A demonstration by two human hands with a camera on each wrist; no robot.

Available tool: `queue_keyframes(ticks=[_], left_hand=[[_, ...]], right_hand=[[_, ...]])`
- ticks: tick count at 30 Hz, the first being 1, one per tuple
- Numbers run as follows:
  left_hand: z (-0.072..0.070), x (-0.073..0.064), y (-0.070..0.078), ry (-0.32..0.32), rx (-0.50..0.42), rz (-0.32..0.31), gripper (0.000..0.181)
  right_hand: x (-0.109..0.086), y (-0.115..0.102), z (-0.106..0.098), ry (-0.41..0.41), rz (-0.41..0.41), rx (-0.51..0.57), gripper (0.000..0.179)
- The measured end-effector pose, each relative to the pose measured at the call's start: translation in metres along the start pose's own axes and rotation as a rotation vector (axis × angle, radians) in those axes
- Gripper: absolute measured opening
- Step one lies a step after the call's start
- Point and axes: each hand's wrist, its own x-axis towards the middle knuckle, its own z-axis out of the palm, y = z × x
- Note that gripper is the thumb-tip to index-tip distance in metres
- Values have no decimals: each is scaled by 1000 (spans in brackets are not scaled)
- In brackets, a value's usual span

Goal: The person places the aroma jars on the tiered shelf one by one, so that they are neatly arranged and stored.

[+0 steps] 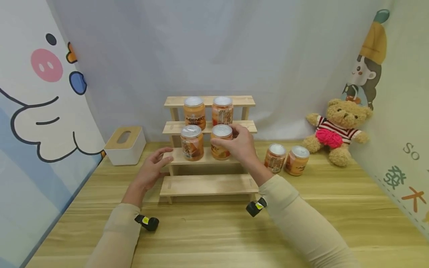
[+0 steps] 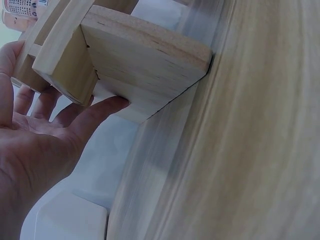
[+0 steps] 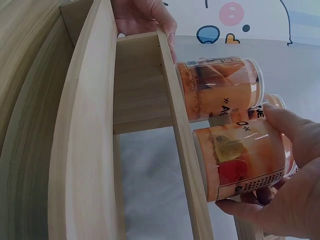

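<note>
A stepped wooden shelf (image 1: 207, 185) stands on the table. My right hand (image 1: 240, 143) grips a can of fruit (image 1: 220, 150) with a silver lid, upright on the second step from the bottom. In the right wrist view, my thumb and fingers curl round that fruit can (image 3: 245, 160), its base right at the board. Just left of it on the same step is another can (image 1: 192, 144). My left hand (image 1: 152, 169) rests its outstretched fingers against the shelf's left end; in the left wrist view a fingertip (image 2: 120, 102) touches the side panel (image 2: 145, 65).
Two more cans (image 1: 194, 112) (image 1: 222, 111) stand on the step above. On the table to the right are a pair of similar cans (image 1: 275, 158) (image 1: 296, 160), then a teddy bear (image 1: 340, 128). A white tissue box (image 1: 125, 149) with a wooden top sits left of the shelf.
</note>
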Motion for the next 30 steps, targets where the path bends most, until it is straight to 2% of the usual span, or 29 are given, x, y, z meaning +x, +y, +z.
queue_keyframes(ticks=[5, 10, 20, 30], left_hand=[[1, 1, -3, -7, -13, 9, 42], [2, 1, -4, -7, -5, 12, 42], [-1, 0, -3, -8, 13, 2, 46], [-2, 2, -3, -7, -4, 11, 44]], right_hand=[[-5, 3, -15, 12, 36, -53, 76], [-15, 16, -59, 48, 74, -81, 80], [-33, 70, -140, 197, 151, -142, 76], [-40, 104, -176, 268, 190, -211, 75]])
